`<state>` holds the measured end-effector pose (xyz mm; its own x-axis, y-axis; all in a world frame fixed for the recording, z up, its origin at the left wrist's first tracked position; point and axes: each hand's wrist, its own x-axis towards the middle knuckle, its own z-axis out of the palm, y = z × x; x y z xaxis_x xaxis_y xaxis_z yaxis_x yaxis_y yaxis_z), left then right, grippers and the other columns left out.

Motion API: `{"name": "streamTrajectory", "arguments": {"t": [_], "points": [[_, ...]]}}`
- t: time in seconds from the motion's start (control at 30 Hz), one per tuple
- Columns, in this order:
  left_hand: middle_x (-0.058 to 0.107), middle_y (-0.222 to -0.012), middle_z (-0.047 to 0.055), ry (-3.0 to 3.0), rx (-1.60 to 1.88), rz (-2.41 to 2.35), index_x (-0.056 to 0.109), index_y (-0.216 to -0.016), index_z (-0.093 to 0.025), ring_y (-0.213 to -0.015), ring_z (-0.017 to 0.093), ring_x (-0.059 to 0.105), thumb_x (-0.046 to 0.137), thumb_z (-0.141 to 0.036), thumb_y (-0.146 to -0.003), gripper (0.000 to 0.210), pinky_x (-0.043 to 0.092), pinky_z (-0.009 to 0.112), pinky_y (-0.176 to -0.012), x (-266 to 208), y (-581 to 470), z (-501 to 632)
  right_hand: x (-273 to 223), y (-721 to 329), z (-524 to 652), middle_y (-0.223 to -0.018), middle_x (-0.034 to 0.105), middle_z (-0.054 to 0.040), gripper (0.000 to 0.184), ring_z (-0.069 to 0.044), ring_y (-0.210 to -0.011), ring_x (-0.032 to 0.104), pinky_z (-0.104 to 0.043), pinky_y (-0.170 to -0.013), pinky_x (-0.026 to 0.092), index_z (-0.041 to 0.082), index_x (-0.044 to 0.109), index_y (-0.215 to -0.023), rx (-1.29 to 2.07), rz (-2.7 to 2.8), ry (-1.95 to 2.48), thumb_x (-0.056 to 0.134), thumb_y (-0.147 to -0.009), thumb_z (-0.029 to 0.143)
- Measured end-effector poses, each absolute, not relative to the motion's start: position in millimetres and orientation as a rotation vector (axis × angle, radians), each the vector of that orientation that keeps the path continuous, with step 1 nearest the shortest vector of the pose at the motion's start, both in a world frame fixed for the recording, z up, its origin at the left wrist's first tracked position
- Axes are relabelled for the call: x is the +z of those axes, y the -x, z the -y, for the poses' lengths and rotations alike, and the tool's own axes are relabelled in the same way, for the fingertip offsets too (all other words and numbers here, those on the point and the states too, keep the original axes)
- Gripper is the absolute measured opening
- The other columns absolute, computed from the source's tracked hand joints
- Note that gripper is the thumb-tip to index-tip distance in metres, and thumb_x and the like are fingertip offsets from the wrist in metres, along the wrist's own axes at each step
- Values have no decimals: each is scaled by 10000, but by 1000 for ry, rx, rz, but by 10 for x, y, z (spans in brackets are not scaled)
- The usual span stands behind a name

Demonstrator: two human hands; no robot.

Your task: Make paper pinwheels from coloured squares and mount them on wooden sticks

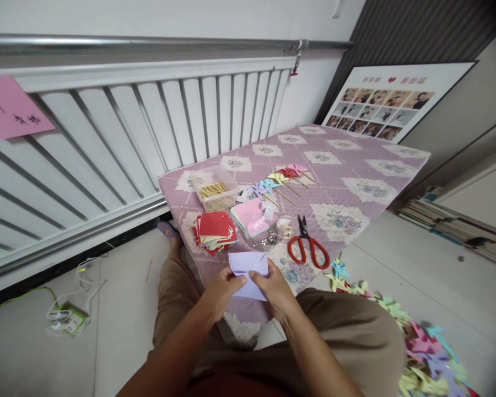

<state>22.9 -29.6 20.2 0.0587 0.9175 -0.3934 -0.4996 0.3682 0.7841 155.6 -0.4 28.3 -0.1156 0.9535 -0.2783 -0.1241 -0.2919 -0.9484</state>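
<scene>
A square of lilac paper [249, 263] is held between both hands over the near edge of the table, with slits or creases visible near its upper corners. My left hand [225, 286] grips its left side, thumb on top. On the right side, my right hand [275, 285] pinches it, the thumb pressing near the middle. Beyond the paper lie a stack of coloured paper squares [217, 227], a clear container with small metal pieces [268, 238] and scissors with red handles [308, 248]. Fingers under the paper are hidden.
A clear box of wooden sticks [215, 190] stands by several finished paper pinwheels [279, 179] on the patterned tablecloth [334, 218]. More pinwheels [430, 353] are heaped on the floor at right. A power strip [70, 318] lies at left, below the radiator [149, 121].
</scene>
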Motion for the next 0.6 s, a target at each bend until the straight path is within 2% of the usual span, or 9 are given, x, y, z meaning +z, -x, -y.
{"name": "streamTrajectory", "arguments": {"t": [0.4, 0.6], "points": [[715, -799, 49, -546, 1153, -1122, 680, -948, -124, -658, 164, 629, 811, -367, -566, 472, 491, 290, -668, 164, -221, 265, 333, -1487, 58, -788, 718, 4, 364, -185, -640, 652, -280, -589, 516, 220, 600, -1004, 1571, 963, 1275, 688, -653, 261], [717, -790, 63, -587, 1134, -1131, 687, -942, -109, -642, 168, 625, 789, -358, -586, 446, 484, 290, -651, 122, -188, 252, 359, -1487, 71, -802, 719, 2, 372, -179, -643, 642, -276, -596, 506, 214, 605, -997, 1586, 951, 1267, 696, -639, 256]]}}
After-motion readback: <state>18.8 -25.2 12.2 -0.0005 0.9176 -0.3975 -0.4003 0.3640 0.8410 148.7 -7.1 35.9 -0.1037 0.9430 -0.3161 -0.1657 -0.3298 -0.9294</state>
